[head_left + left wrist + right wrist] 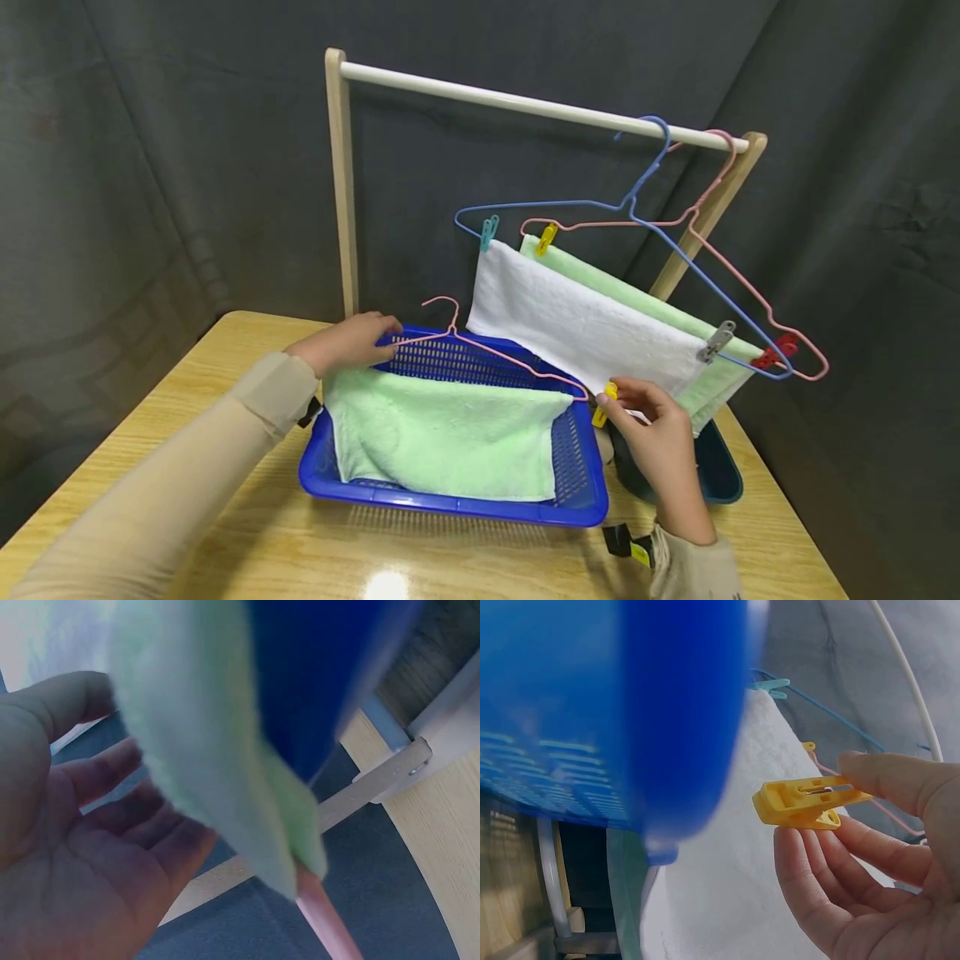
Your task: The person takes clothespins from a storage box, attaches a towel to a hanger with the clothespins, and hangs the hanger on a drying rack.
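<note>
A pink hanger (487, 347) stands hook-up over the blue basket (450, 507), with a light green towel (450, 433) draped from it. My left hand (356, 342) curls around the hanger's left end, the arm passing between thumb and fingers. In the left wrist view the towel (187, 735) hides the fingertips, and a pink rod (326, 919) sticks out below it. Just beyond the hanger's right end, my right hand (660, 433) pinches a yellow clothespin (604, 405). The right wrist view shows this clothespin (799, 802) between thumb and fingers, its tip pointing toward the basket.
Behind the basket rises a rack with a white rail (495, 100). From it hang a blue hanger (555, 203) with a white towel (577, 312) and another pink hanger (750, 287) with a green towel, both fastened by clothespins. A dark green bin (723, 475) stands behind my right hand.
</note>
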The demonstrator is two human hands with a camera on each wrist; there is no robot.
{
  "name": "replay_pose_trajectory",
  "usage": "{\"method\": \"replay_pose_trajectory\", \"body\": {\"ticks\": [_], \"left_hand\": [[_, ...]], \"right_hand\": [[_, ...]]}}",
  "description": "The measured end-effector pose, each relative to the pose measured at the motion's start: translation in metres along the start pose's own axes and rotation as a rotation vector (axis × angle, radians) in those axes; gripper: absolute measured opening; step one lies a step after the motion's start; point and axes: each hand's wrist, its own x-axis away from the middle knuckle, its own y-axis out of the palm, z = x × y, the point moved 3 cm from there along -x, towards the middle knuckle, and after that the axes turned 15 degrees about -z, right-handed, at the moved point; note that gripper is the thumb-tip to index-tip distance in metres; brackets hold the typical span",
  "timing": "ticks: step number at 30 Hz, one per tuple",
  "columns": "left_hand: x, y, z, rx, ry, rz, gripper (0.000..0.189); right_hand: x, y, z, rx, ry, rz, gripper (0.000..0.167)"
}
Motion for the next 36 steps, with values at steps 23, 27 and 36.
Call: {"method": "replay_pose_trajectory", "body": {"ticks": [23,27,36], "left_hand": [[0.001,0.007,-0.012,0.078,0.105,-0.007,0.025],[0.004,0.007,-0.014,0.105,0.114,0.012,0.024],[0.016,-0.002,-0.007,0.158,0.154,0.043,0.015]], "right_hand": [[0.003,-0.003,0.002,0.006,-0.025,-0.076,0.032],[0.002,-0.001,0.002,0.0,-0.031,-0.096,0.032],[0.004,0.0,-0.001,-0.093,-0.062,-0.154,0.034]]}}
